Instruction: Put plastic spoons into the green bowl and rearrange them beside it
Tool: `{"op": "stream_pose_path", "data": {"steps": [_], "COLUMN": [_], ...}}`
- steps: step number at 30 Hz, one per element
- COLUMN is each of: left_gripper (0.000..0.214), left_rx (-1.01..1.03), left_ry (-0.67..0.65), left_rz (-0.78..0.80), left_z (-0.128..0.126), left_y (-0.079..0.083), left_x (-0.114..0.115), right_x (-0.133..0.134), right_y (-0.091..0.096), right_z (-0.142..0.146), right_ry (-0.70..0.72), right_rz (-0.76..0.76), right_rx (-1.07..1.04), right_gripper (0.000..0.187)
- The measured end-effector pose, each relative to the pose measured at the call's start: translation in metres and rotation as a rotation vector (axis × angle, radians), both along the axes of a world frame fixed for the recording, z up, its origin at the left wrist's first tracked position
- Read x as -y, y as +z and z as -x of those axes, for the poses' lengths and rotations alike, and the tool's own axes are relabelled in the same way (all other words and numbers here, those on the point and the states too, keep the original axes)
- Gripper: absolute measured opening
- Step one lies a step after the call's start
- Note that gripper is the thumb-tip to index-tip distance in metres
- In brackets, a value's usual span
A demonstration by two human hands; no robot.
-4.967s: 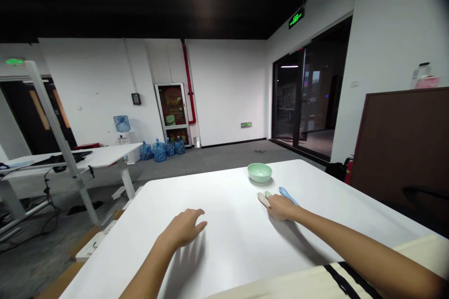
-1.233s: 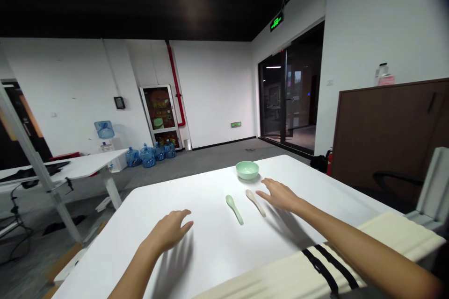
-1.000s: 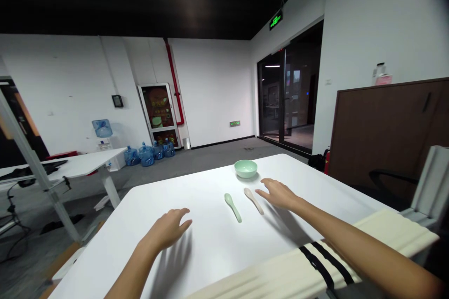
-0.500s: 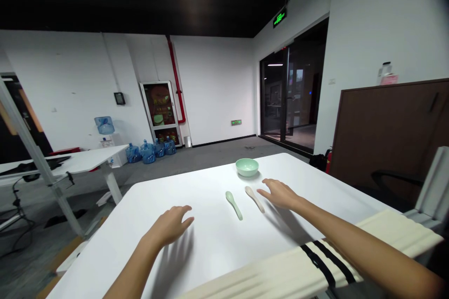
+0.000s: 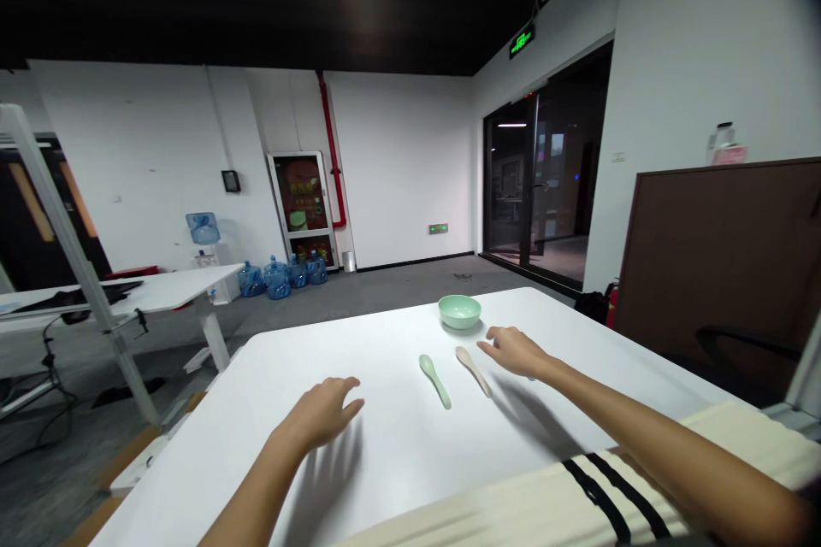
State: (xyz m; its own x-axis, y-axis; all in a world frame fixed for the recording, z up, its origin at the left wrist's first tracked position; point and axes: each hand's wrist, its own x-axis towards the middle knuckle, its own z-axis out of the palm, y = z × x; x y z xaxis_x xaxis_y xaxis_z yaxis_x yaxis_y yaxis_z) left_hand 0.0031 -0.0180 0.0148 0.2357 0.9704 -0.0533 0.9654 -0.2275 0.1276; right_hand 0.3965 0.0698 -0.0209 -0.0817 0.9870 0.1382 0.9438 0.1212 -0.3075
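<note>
On the white table (image 5: pixel 378 453) lie two spoons side by side, a green spoon (image 5: pixel 436 382) and a beige spoon (image 5: pixel 475 372). Behind them, near the table's far edge, stands a green bowl (image 5: pixel 459 312). My left hand (image 5: pixel 326 412) hovers over the table to the left of the green spoon, fingers apart and holding nothing. Just right of the beige spoon and in front of the bowl is my right hand (image 5: pixel 515 351), raised above the tabletop with its thumb and fingers apart. Neither hand touches a spoon or the bowl.
A cream cloth (image 5: pixel 513 500) with black stripes lies along the near edge. To the right stand a brown cabinet (image 5: pixel 724 256) and a dark chair. Another white table (image 5: pixel 186 282) with a metal post is at left. Blue water bottles (image 5: pixel 277 278) stand on the floor behind.
The whole view has shifted slightly, so everything appears a little further right. Both hands keep nearly the same place over the table; the spoons and bowl stay put.
</note>
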Motion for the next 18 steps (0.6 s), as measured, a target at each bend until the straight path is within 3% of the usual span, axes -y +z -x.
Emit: {"op": "stream_pose_path", "data": {"steps": [7,18], "left_gripper": [0.056,0.057], "left_rx": [0.0,0.031], "left_ry": [0.002,0.002], "left_rz": [0.001,-0.002], "left_z": [0.001,0.004], "left_y": [-0.001,-0.004], "left_x": [0.0,-0.003], "right_x": [-0.023,-0.033], "right_y": [0.004,-0.039], "right_z": [0.014,0.035], "right_ry": [0.021,0.061], "right_rz": [0.094,0.232], "right_rx": [0.17,0.303], "right_gripper": [0.046,0.037]}}
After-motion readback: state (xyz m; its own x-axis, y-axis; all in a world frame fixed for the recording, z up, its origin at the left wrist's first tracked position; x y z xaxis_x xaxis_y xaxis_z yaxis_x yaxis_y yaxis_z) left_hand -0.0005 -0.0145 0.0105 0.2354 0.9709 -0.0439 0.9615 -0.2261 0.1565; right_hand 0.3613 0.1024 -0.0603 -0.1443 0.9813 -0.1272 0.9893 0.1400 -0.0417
